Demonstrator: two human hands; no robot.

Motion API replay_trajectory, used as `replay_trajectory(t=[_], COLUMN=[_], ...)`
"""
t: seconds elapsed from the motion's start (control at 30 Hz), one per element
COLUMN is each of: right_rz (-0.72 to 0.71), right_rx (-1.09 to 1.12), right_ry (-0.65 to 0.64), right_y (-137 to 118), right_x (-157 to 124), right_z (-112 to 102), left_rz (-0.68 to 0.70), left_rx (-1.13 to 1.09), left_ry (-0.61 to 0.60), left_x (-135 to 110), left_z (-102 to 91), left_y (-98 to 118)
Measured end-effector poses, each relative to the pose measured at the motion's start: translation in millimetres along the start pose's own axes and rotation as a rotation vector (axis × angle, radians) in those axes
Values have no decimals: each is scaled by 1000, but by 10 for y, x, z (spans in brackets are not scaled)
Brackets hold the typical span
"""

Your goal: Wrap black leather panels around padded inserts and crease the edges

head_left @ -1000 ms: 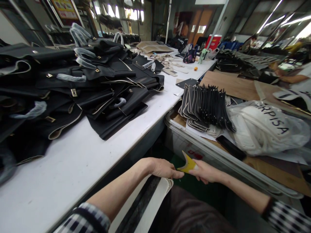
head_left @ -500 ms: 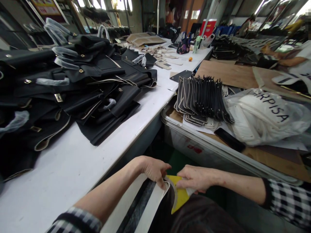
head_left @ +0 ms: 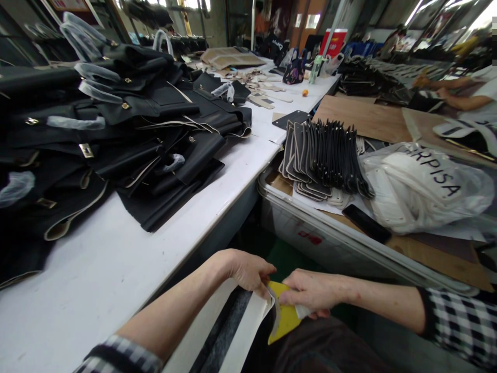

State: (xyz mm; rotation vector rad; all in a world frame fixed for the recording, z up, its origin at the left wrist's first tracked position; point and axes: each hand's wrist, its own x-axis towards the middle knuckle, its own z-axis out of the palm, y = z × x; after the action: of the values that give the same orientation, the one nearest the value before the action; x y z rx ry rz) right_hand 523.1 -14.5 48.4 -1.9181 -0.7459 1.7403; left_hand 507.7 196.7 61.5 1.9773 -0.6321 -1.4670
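Observation:
Low in the picture, over my lap, my left hand [head_left: 246, 269] pinches the end of a cream and black leather panel [head_left: 233, 331] that runs down toward me. My right hand [head_left: 310, 292] is closed on a flat yellow scraper [head_left: 285, 318], its edge pressed against the panel's rim just under my left fingers. Both forearms wear checked sleeves. The two hands almost touch.
A white table [head_left: 116, 259] on the left carries a big heap of black bag parts [head_left: 116, 129]. To the right, a crate [head_left: 310, 233] bears a row of black pieces [head_left: 326, 160], a phone [head_left: 367, 223] and a plastic bag [head_left: 427, 186]. Another person's arms [head_left: 450, 90] work at far right.
My right hand brought the yellow scraper down from in front of the crate onto the panel's edge. My left hand shifted its grip on the panel end. My view swung slightly left.

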Motion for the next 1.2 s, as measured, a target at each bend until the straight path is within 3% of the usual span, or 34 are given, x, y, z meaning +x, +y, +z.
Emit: replay_trajectory(t=[0.4, 0.77, 1.03, 1.2], right_rz=[93, 162, 142, 43], right_rx=[262, 424, 473, 472], right_ry=[68, 167, 171, 290], right_y=[15, -65, -21, -23], right_x=[38, 88, 151, 238], right_z=[280, 536, 632, 756], left_rz=[84, 105, 126, 151], left_rx=[110, 191, 183, 108], left_ry=[37, 88, 96, 86], left_x=[20, -88, -40, 35], left_z=[-2, 4, -4, -14], left_y=[-95, -34, -81, -177])
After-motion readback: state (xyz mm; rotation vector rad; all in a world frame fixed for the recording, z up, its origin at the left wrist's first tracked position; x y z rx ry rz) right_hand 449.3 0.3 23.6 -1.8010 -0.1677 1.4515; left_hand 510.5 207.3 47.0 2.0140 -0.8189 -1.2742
